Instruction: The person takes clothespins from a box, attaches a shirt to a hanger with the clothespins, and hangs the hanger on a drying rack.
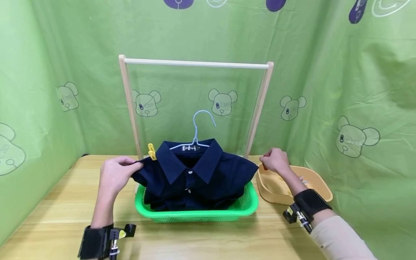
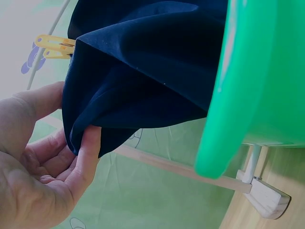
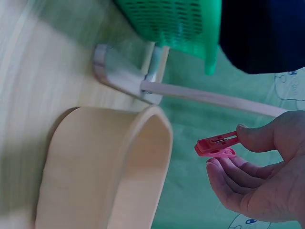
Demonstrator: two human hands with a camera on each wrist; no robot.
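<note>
A dark navy shirt (image 1: 208, 169) lies in a green basket (image 1: 195, 213), with a light blue hanger (image 1: 195, 131) inside its collar. Clipped at the shoulder on the image's left is a yellow clothespin (image 1: 151, 151), also visible in the left wrist view as a yellow clip (image 2: 56, 46). My left hand (image 1: 117, 173) pinches the sleeve edge on that side, fingers (image 2: 88, 152) beneath the cloth. My right hand (image 1: 277, 160), above the near-left part of the tan tray, holds a red clothespin (image 3: 217, 145) between thumb and fingers, apart from the shirt.
Behind the basket stands a wooden rack with a white top bar (image 1: 195, 64). The tan tray (image 1: 271, 196) on the right holds a few small clips. Green curtains surround the wooden table (image 1: 182, 242) at the back and sides.
</note>
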